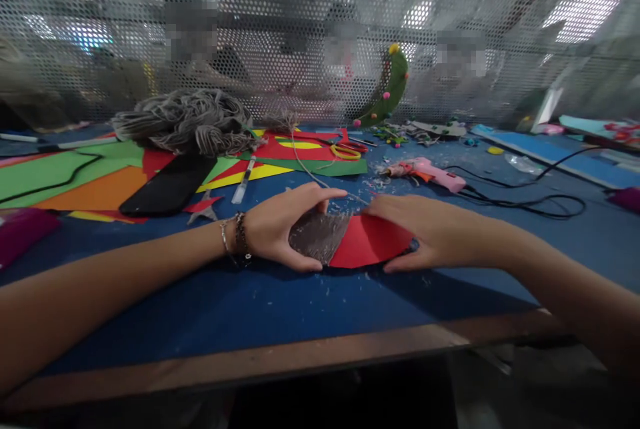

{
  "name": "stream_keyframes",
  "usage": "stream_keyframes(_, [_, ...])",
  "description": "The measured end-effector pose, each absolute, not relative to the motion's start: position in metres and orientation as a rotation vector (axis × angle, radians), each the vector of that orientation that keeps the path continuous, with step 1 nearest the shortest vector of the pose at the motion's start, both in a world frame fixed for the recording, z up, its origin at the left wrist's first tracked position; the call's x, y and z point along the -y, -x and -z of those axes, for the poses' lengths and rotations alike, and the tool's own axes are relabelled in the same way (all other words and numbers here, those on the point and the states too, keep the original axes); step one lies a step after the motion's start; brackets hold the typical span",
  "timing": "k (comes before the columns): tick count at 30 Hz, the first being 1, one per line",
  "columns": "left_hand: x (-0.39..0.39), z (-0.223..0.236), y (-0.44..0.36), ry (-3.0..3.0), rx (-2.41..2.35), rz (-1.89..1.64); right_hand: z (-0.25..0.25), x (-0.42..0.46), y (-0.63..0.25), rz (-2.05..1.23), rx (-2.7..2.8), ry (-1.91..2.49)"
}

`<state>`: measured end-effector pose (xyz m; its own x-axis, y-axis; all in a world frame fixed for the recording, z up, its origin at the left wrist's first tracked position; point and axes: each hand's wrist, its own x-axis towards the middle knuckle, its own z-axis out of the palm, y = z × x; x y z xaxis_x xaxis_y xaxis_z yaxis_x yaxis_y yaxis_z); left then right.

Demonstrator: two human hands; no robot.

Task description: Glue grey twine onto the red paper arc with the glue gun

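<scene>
Both my hands grip a red paper cone (373, 241) lying on its side near the table's front edge. Grey yarn (317, 237) covers its left part, while the right part shows bare red paper. My left hand (283, 226) curls around the yarn-wrapped end, thumb below and fingers above. At the red end, my right hand (430, 232) closes over the cone, its thumb at the lower edge. A grey strand (303, 161) runs from near my hands back toward the yarn pile. Part of the right end is hidden by my fingers.
Behind my hands lie a grey yarn skein (187, 121), a black phone (170, 186), coloured paper (100, 172), yellow-handled scissors (350, 151) and a pink glue gun (430, 173) with its cord. A decorated green cone (387, 92) stands before a perforated metal screen (280, 22). People sit beyond it.
</scene>
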<state>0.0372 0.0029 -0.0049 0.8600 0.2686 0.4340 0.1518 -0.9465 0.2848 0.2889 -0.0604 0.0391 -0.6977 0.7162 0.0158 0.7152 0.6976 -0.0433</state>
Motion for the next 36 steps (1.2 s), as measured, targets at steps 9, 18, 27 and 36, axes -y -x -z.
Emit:
stream_keyframes(9, [-0.001,0.006,-0.037,-2.780,-0.196,-0.878,-0.042,0.071,-0.282,0.749,2.792,0.964])
stream_keyframes(18, [-0.015,-0.018,-0.026,-2.636,-0.554,-1.142,-0.068,0.064,-0.287,0.145,2.532,1.373])
stream_keyframes(27, [-0.034,-0.003,-0.025,-2.026,-0.594,-0.965,-0.064,0.064,-0.275,-0.805,1.927,1.312])
stream_keyframes(36, [0.026,-0.011,-0.051,-2.011,-0.390,-0.646,-0.053,0.073,-0.233,-1.069,1.623,1.220])
